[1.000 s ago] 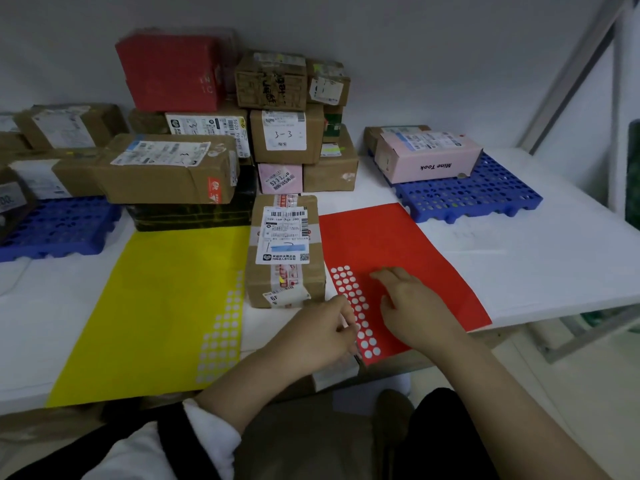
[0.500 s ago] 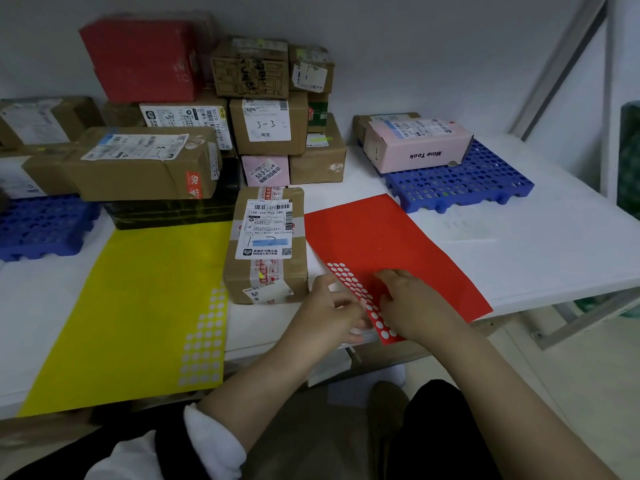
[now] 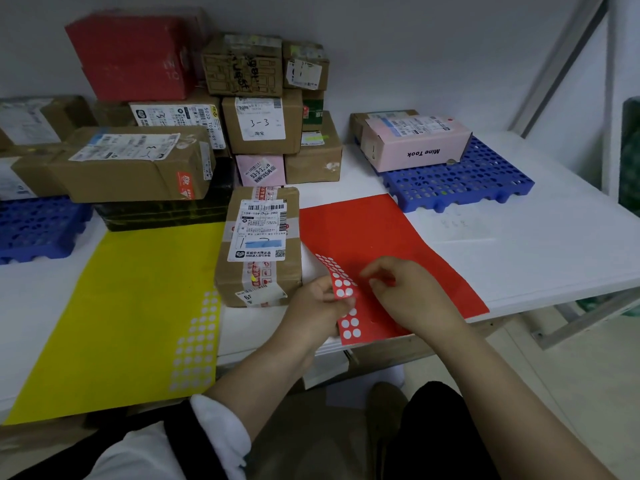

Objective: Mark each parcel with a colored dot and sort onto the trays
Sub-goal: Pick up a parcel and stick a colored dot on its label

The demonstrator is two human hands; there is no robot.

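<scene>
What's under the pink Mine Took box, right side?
The pink box sits on the blue perforated tray; a brown parcel shows just behind it. The tray area directly beneath the box is covered, so anything lying there cannot be seen.

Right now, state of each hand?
Left hand: pinches the lifted edge of the red sticker sheet.
Right hand: fingers curled at the sheet; whether holding anything, cannot tell.
</scene>
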